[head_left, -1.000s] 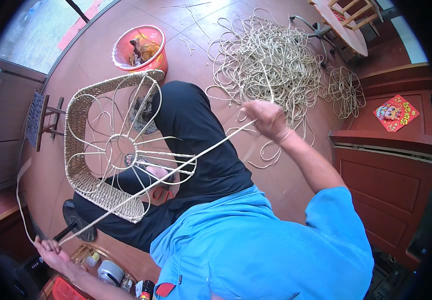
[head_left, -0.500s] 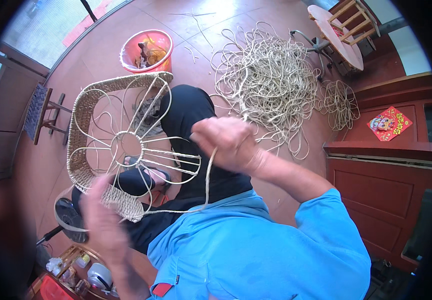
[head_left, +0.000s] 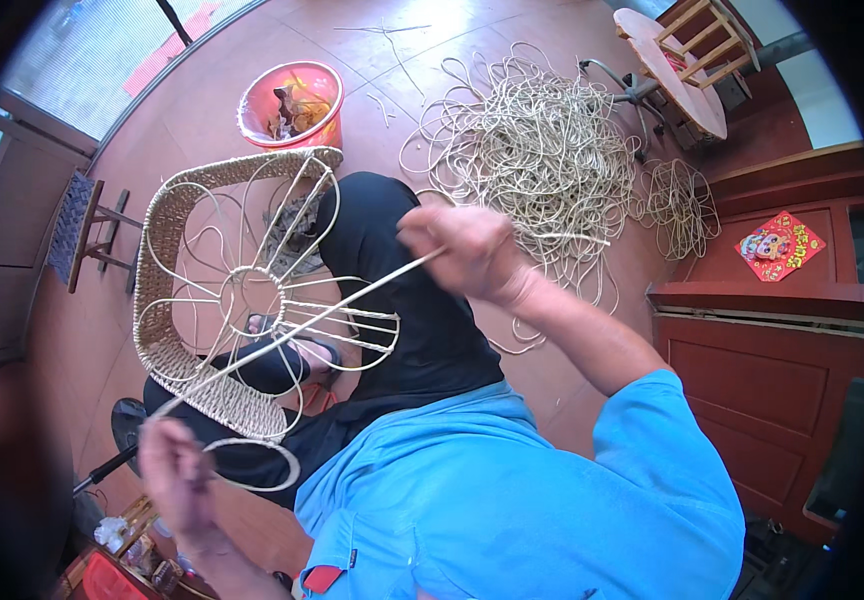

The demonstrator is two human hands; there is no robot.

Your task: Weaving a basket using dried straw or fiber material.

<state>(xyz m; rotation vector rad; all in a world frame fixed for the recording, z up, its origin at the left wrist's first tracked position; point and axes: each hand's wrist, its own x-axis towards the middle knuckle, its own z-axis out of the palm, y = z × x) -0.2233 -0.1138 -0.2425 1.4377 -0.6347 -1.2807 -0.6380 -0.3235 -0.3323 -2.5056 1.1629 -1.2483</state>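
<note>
A pale cord point(head_left: 352, 298) runs taut on a slant between my two hands, over a half-woven wire frame. My right hand point(head_left: 464, 250) is closed on its upper end, above my knee. Down at the lower left, my left hand point(head_left: 177, 478) is closed round the other end, slightly blurred, with a loop of cord hanging beside it. The wire frame point(head_left: 157, 240) rests on my lap. Its curved outer band is woven with cord, while bare looped wires spread from a small wrapped ring point(head_left: 254, 268) in the middle.
A big tangled heap of cord point(head_left: 562, 160) covers the floor ahead to the right, with a smaller coil point(head_left: 679, 208) beside it. A red bucket point(head_left: 327, 125) stands beyond the frame. At left is a low woven stool point(head_left: 72, 225); a crowded tray point(head_left: 137, 520) lies lower left.
My left hand has moved down and left, my right hand slightly up and right. The cord, slack and bent before, is now stretched straight across the frame.
</note>
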